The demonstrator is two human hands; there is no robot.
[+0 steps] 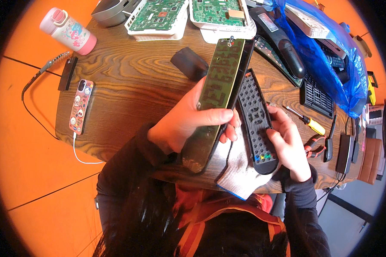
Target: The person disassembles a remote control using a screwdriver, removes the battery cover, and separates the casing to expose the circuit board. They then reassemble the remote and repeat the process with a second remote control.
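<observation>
My left hand (182, 118) grips one half of an opened remote control, a long black piece with a green circuit board (218, 81) face up, the thumb across its edge. My right hand (289, 139) holds the other half, a black shell with a rubber keypad (256, 115) showing rows of small bumps and a few coloured keys at the near end. The two halves are apart, side by side and tilted. Under them lies a white knitted glove (242, 175) with a blue hem, partly hidden. A dark flat piece (186, 60) rests just beyond my left hand.
Farther back stand two white casings with green boards (156, 17). A blue plastic bag (304, 43) with electronics fills the back right. A yellow-handled screwdriver (314, 125) and red-handled pliers (315, 145) lie at the right. A phone (81, 105) and a bottle (68, 32) are at the left.
</observation>
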